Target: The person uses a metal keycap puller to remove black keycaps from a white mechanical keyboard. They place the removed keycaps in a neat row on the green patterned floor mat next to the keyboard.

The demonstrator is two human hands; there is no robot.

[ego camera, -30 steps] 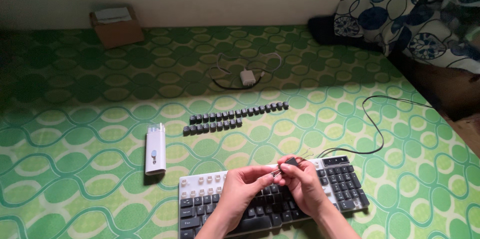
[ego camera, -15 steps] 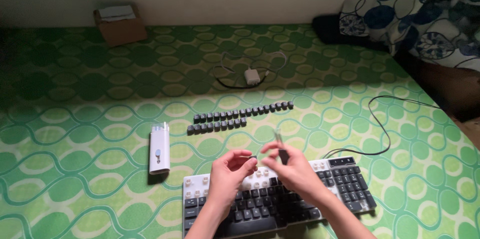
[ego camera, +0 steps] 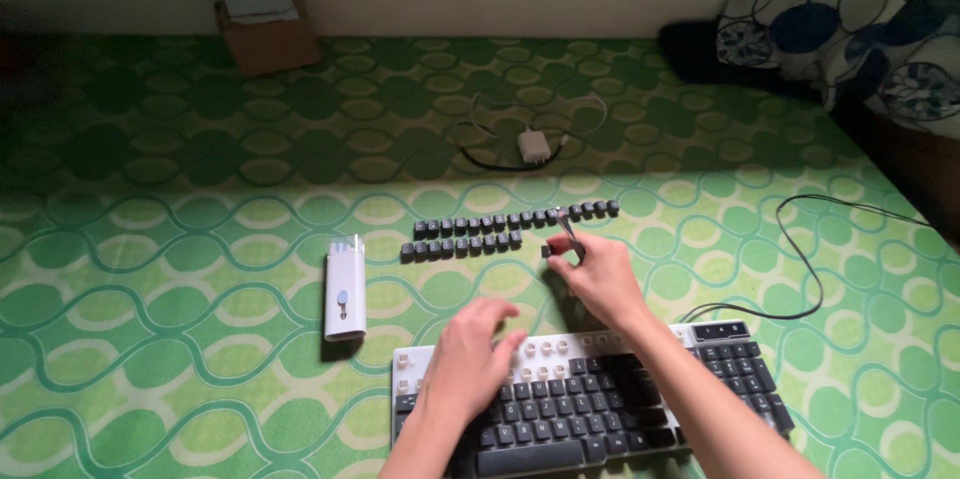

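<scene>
Reaching past the keyboard [ego camera: 600, 409], my right hand [ego camera: 598, 277] pinches a thin wire keycap puller [ego camera: 568, 231] and a dark keycap [ego camera: 547, 251] just beside the end of the lower row of loose keycaps [ego camera: 460, 247] on the green patterned floor mat [ego camera: 150, 289]. My left hand [ego camera: 470, 359] hovers loosely open over the keyboard's pale upper keys, grasping nothing. Its near edge is cut off by the frame.

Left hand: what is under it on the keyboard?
The left hand lies over the keyboard, its fingertips at bare white switch stems where caps are off. Dark keys show beside the wrist. Whatever lies directly under the palm is covered.
</scene>
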